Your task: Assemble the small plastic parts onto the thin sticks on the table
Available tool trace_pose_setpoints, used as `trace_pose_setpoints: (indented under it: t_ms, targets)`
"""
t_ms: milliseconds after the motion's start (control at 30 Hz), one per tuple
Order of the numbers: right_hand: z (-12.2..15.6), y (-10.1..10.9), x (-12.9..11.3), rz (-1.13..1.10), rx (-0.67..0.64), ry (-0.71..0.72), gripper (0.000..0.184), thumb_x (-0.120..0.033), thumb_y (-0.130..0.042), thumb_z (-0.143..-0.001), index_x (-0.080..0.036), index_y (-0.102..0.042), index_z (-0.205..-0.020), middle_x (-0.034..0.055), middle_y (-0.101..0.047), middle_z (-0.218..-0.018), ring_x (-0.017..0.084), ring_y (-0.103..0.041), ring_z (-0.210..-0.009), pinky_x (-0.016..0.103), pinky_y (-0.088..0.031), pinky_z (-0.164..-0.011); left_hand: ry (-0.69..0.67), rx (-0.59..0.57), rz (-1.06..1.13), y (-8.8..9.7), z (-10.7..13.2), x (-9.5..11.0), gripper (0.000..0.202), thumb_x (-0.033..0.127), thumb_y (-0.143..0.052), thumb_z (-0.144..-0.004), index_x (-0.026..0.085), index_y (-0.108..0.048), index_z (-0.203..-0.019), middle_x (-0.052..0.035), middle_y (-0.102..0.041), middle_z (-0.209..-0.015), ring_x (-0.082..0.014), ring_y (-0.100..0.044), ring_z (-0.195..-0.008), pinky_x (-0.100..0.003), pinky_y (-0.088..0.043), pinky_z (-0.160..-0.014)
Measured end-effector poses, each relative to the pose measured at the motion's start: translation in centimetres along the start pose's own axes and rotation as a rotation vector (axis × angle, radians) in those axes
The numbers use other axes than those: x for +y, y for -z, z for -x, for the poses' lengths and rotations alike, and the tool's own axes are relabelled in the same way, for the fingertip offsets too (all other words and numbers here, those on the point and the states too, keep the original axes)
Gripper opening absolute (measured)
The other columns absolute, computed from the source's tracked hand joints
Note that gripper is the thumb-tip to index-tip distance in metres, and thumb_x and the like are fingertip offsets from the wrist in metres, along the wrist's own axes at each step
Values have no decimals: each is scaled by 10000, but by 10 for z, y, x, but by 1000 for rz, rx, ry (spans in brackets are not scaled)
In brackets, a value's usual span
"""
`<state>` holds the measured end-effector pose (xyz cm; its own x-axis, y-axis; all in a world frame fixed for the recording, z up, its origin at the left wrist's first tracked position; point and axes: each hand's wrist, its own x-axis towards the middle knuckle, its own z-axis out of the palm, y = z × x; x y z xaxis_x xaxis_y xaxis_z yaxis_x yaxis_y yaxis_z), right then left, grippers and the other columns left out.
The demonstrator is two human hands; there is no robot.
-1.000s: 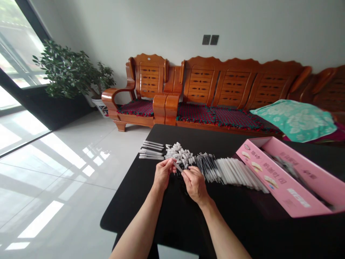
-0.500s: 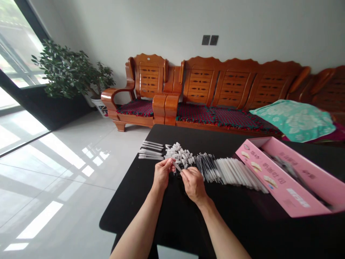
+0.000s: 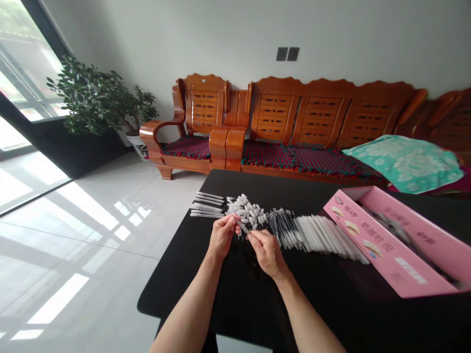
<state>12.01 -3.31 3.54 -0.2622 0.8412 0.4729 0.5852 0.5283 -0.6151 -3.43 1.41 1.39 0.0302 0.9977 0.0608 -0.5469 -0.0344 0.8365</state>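
Observation:
My left hand (image 3: 222, 237) and my right hand (image 3: 268, 253) meet over a black table (image 3: 176, 289), both pinching a slim white plastic tube (image 3: 243, 226). Just beyond my fingers lies a heap of small white plastic caps (image 3: 245, 211). To its left, several assembled white sticks (image 3: 206, 206) lie side by side. On the right, thin black-and-clear pen refills (image 3: 281, 228) lead into a fanned row of white tubes (image 3: 324, 240). Dark bits under my palms are partly hidden by my hands.
An open pink cardboard box (image 3: 397, 240) with dark contents sits on the table's right side. Behind the table stand a wooden sofa (image 3: 294, 117) and a folded teal towel (image 3: 403, 164). A potted plant (image 3: 99, 100) stands by the window; a glossy tile floor (image 3: 73, 274) lies left.
My right hand has shifted slightly to the right along the tube. The view has moved a little, and the objects on the table stay in place.

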Motion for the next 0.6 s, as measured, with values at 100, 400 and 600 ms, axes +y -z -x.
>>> trace_pose_setpoints:
  t_ms: [100,400,600]
  targets:
    - [2,-4,3,326,105,177,361,-236,-370,-1010,-179,-594,-733,34,-545,-619,177,-475,-643,314,-342,-687,25,116,-8,7,-5,-1,371,435,-832,-677,89,-743,-777,-7,-590,-551,-82,-491,-479,-209,-397,-493]
    - [6,2,30,384,245,85,250,-237,-422,-997,-154,-654,-1038,66,-678,-773,199,-574,-725,324,-414,-760,-36,122,-46,11,-6,1,373,458,-793,-726,105,-751,-838,-11,-632,-647,-95,-556,-558,-215,-468,-547]
    - [17,37,71,454,577,-146,307,-360,-450,-981,-146,-670,-981,104,-687,-802,235,-593,-759,346,-440,-739,-30,146,-223,2,2,-1,417,470,-792,-719,96,-767,-902,-37,-674,-661,-115,-579,-540,-223,-491,-520]
